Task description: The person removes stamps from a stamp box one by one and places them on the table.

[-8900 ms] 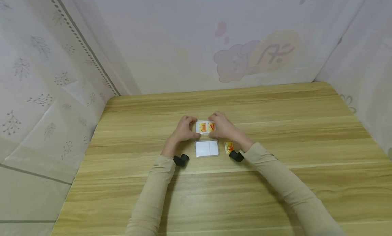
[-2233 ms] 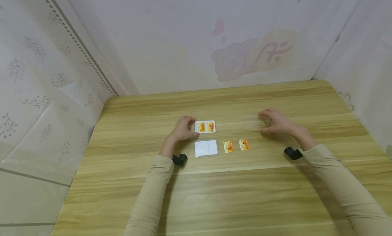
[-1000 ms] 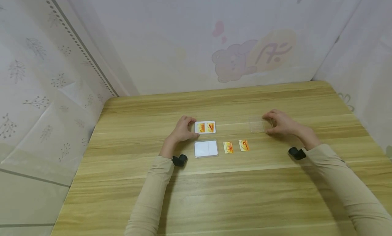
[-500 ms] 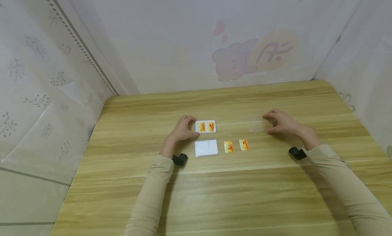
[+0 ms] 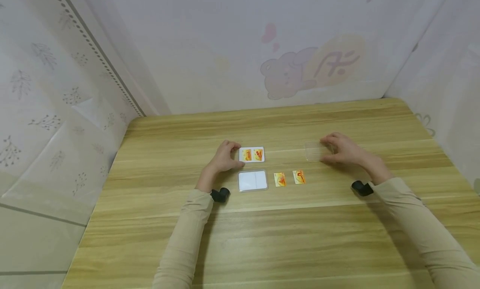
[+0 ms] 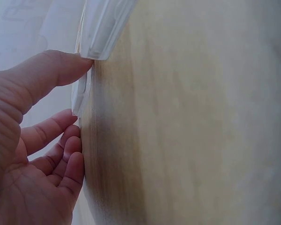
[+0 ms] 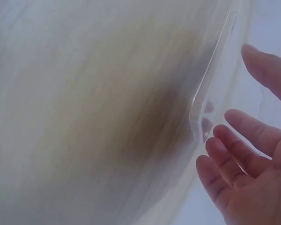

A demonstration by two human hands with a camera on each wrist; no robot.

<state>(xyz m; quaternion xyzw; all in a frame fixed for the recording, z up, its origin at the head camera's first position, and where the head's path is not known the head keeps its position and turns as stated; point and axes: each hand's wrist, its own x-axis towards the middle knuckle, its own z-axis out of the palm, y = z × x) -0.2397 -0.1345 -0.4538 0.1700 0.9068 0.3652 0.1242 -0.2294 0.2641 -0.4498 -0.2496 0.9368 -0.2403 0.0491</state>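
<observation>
Where the left hand (image 5: pixel 224 159) rests: at the left end of the flat white rectangular holder with rounded corners (image 5: pixel 252 155), its thumb and index finger pinching that end.
Holder: flat on the yellowish wood-grain table (image 5: pixel 240 243), extending to the right from the left hand's fingertips; two small yellow-and-red printed cards (image 5: pixel 247 155) lie side by side in it.
Right hand (image 5: pixel 343 150): well apart from the holder, to its right; it grasps nothing, the fingers loosely parted and the thumb clear of the cover.
Clear rectangular plastic cover (image 5: pixel 315 152): on the table to the right of the holder, roughly level with it, its right end just beside the right hand's fingertips; whether a fingertip touches it, I cannot tell.
Clear-rimmed white rectangular case (image 5: pixel 253 181): just on the person's side of the holder, apart from both hands.
Loose yellow-and-red square cards: one (image 5: pixel 279 179) nearer the holder and one (image 5: pixel 298 177) farther out, both to its right and towards the person.
Beige long sleeves (image 5: pixel 183 239): one on each arm, reaching in from the person's side of the holder.
Pale printed curtain (image 5: pixel 210 72): beyond the holder, past the table's far edge.
</observation>
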